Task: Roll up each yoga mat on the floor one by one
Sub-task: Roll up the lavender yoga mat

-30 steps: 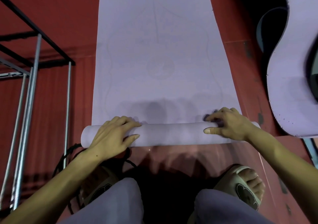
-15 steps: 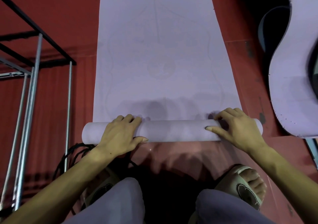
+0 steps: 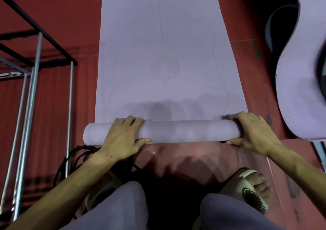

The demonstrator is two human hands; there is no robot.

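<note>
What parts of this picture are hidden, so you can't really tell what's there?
All in the head view:
- Far end of the flat purple mat: cut off by the top edge.
- Right end of the rolled part: covered by the right hand.
- Fingertips of the left hand: curled over the far side of the roll.
- Second mat at right: blurred, cut by the right edge.
- Black cable: partly hidden under the left arm.

metal rack (image 3: 33, 81) left on red floor (image 3: 53, 18) | black cables (image 3: 74, 157) coiled just right of rack's foot | beige slipper (image 3: 252, 191) well right of rack
</note>
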